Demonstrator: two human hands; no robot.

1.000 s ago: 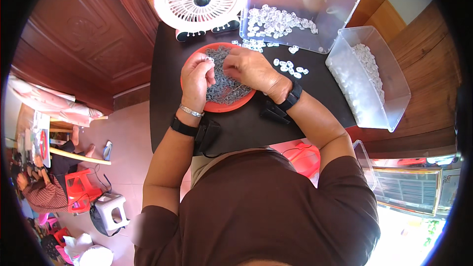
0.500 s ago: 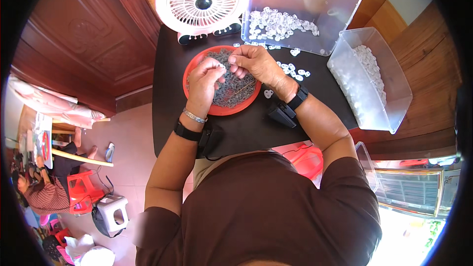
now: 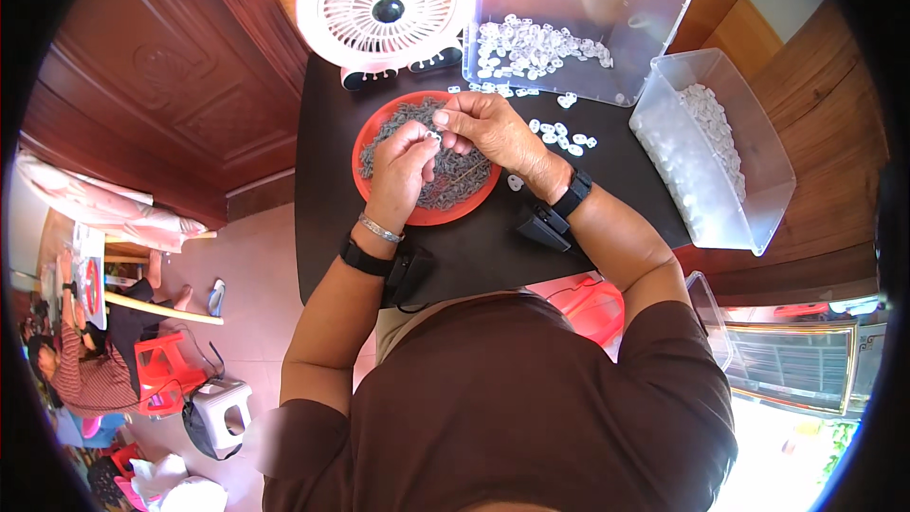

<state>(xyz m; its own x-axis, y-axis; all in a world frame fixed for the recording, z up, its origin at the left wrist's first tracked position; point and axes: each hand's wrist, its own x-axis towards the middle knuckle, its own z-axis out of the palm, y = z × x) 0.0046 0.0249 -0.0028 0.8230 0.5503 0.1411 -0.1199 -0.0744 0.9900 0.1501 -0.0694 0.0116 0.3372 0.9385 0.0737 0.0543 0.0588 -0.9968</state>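
Note:
Over a round orange-red bowl, my two hands come together. My left hand pinches a small white plastic piece between thumb and fingertips. Right beside it, my right hand is closed in a pinch; whatever is between its fingertips is too small to make out. Many small grey plastic parts fill the bowl beneath. White pieces with holes lie scattered on the black table, just right of my right hand.
A white-and-pink fan stands behind the bowl. A clear bin lies tipped with white pieces spilling out; another translucent bin at right holds more. A co-worker sits at far left, near a red stool.
My left hand has shifted slightly right, bringing its white piece closer to my right fingertips. At far left the co-worker's arm and head have moved.

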